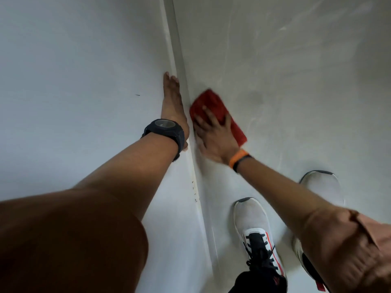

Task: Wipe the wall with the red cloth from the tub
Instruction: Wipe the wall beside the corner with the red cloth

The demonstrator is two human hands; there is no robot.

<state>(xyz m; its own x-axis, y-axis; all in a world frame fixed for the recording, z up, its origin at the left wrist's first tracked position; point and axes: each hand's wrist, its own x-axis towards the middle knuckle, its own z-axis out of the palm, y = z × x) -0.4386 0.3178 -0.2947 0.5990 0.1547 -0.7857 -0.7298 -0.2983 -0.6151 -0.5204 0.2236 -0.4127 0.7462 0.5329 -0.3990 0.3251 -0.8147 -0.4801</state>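
Note:
The white wall fills the left half of the head view and meets a pale corner strip. My left hand lies flat on the wall beside that strip, fingers straight, holding nothing. The red cloth is pressed under my right hand, fingers spread over it, just right of the strip. It rests on the grey surface where my shoes stand. The cloth is blurred by motion. No tub is in view.
My two white shoes stand on the grey, streaky floor at the lower right. A black watch is on my left wrist and an orange band on my right.

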